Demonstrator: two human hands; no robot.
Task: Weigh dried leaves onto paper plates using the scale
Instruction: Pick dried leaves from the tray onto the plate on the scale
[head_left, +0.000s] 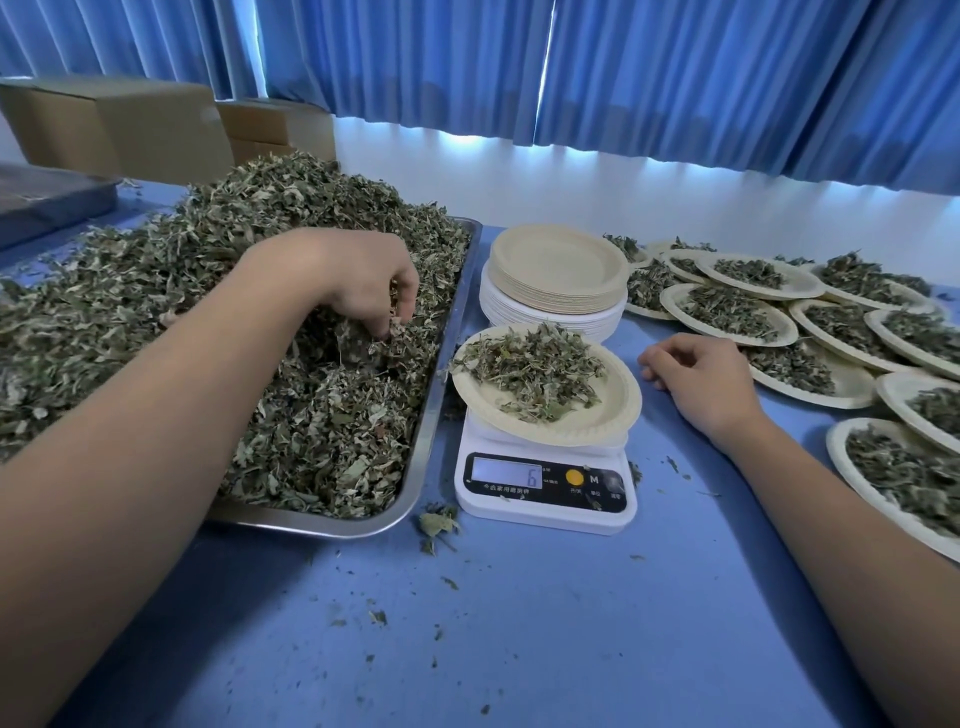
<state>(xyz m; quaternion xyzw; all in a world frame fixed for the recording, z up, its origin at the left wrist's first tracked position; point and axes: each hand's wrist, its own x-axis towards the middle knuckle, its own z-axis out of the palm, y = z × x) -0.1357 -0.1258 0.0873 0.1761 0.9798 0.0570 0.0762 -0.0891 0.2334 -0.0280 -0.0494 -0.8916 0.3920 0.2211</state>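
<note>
Leaves (322, 426): pinching a tuft from tray (322, 522) with left hand (363, 280), likely to top up plate (587, 426) on scale (545, 499); right hand (701, 374) idle on tabletop (519, 623), loosely curled, empty.

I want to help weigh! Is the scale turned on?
On. The scale has a lit screen showing 6, and a paper plate of dried leaves rests on it.

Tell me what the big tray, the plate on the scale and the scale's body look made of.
The tray looks like metal, probably stainless steel: its rim is shiny and reflective. The plate on the scale seems pressed paper or pulp: matte cream, ribbed rim. The scale's body looks like white plastic: smooth, slightly glossy moulded casing.
</note>
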